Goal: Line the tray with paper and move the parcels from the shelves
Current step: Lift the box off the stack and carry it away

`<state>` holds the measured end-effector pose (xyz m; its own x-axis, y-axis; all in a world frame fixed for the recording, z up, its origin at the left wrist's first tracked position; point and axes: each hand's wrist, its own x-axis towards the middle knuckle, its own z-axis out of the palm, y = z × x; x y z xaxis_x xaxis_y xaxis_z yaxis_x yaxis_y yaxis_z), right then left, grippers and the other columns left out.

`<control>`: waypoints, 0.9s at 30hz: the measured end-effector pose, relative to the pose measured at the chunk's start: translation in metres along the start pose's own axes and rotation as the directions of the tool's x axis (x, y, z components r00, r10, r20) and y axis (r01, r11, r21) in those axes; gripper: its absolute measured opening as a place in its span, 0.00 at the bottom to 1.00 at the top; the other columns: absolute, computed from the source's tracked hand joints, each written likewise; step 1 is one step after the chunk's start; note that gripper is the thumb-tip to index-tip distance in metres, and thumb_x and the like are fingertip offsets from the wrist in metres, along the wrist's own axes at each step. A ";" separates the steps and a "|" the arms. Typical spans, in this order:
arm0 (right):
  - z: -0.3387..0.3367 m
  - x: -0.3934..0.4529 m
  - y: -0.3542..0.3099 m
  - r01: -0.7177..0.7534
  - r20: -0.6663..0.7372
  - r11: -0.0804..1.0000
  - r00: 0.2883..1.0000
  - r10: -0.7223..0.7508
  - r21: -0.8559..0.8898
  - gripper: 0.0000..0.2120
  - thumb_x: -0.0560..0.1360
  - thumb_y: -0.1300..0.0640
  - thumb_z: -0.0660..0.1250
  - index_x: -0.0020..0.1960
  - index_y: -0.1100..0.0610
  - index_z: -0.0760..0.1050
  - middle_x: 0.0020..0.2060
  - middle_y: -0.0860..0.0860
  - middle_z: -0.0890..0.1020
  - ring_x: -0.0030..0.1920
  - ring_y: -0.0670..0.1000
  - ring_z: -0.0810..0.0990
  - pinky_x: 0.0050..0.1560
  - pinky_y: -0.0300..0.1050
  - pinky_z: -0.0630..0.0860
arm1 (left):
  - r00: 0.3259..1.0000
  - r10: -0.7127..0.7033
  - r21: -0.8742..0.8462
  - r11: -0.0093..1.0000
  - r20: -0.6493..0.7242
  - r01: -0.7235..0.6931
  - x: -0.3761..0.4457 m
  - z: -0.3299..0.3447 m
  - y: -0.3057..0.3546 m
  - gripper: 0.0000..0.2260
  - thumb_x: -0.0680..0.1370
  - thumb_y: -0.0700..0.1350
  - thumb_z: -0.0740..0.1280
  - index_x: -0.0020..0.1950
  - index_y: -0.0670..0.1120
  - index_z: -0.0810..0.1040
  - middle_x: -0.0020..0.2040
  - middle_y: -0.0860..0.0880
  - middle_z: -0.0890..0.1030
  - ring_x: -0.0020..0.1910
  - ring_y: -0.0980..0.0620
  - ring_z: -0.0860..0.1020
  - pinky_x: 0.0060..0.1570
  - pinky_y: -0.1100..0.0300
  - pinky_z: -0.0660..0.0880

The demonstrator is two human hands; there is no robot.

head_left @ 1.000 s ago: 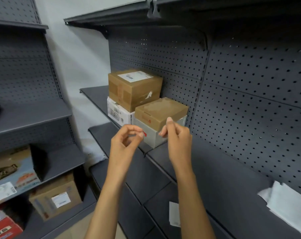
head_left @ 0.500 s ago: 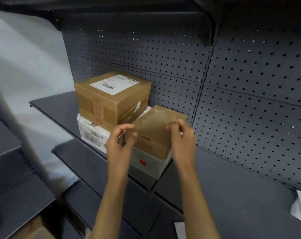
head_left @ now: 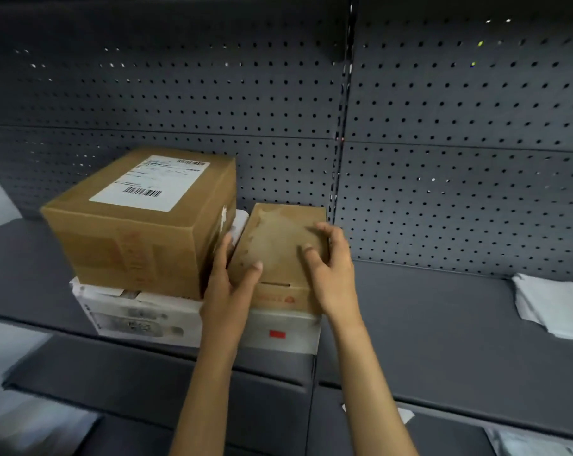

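Observation:
A small brown cardboard parcel (head_left: 280,238) lies on a white box (head_left: 278,330) on the dark shelf (head_left: 442,324). My left hand (head_left: 227,284) grips the parcel's left side, thumb on its top. My right hand (head_left: 331,264) grips its right side, fingers spread over the top. To the left, a larger brown parcel (head_left: 140,222) with a white shipping label rests on a second white box (head_left: 137,317). No tray is in view.
A grey pegboard wall (head_left: 442,159) backs the shelf. White folded paper (head_left: 554,307) lies on the shelf at far right. A lower shelf (head_left: 147,383) juts out below, with more white paper (head_left: 406,414) beneath at right.
The view has moved closer to the shelf. Both hands went from hovering in front of the small brown parcel to closing on its two sides.

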<state>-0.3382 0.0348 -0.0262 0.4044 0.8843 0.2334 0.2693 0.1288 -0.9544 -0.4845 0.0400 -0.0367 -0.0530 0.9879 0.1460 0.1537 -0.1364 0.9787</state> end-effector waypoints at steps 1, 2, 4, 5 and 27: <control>0.001 0.000 0.001 -0.027 0.004 0.999 1.000 0.027 0.025 0.20 0.77 0.52 0.65 0.68 0.47 0.70 0.67 0.47 0.75 0.68 0.50 0.74 0.72 0.55 0.70 | 1.000 -0.010 -0.042 0.999 0.004 0.010 0.000 -0.001 0.001 0.30 0.79 0.53 0.70 0.78 0.64 0.62 0.72 0.63 0.65 0.76 0.55 0.65 0.76 0.46 0.64; 0.002 -0.001 0.002 -0.063 0.005 0.997 0.998 0.063 0.054 0.23 0.75 0.49 0.65 0.69 0.44 0.69 0.67 0.47 0.75 0.68 0.51 0.75 0.71 0.57 0.72 | 1.000 -0.019 -0.088 0.996 0.009 0.019 0.000 -0.002 0.001 0.29 0.80 0.50 0.69 0.79 0.63 0.62 0.72 0.62 0.65 0.75 0.56 0.65 0.75 0.49 0.65; 0.002 -0.001 0.005 -0.125 0.032 0.983 0.992 0.122 0.134 0.27 0.76 0.49 0.66 0.73 0.42 0.65 0.68 0.46 0.75 0.67 0.51 0.76 0.69 0.57 0.74 | 0.998 -0.061 -0.174 0.983 0.027 0.064 0.001 -0.004 -0.002 0.27 0.80 0.50 0.70 0.77 0.62 0.67 0.74 0.60 0.67 0.74 0.55 0.67 0.72 0.52 0.67; 0.001 -0.002 0.006 -0.156 0.059 0.970 0.987 0.148 0.188 0.28 0.79 0.54 0.67 0.76 0.43 0.63 0.66 0.43 0.75 0.66 0.49 0.77 0.68 0.53 0.76 | 0.994 -0.105 -0.207 0.972 0.043 0.112 0.001 -0.006 -0.005 0.27 0.77 0.54 0.71 0.75 0.63 0.69 0.75 0.59 0.69 0.73 0.54 0.69 0.72 0.51 0.67; -0.006 -0.020 0.010 -0.387 0.165 0.765 0.920 0.354 0.514 0.33 0.71 0.45 0.68 0.76 0.43 0.66 0.68 0.52 0.79 0.64 0.55 0.81 0.63 0.56 0.80 | 0.976 -0.214 -0.402 0.891 0.034 0.209 -0.012 0.004 -0.009 0.04 0.79 0.55 0.68 0.51 0.66 0.77 0.61 0.58 0.80 0.69 0.50 0.75 0.74 0.44 0.67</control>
<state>-0.3384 0.0153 -0.0390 0.3230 0.9338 -0.1541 -0.3996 -0.0130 -0.9166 -0.4817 0.0299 -0.0473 -0.0513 0.9961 -0.0716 -0.2709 0.0551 0.9610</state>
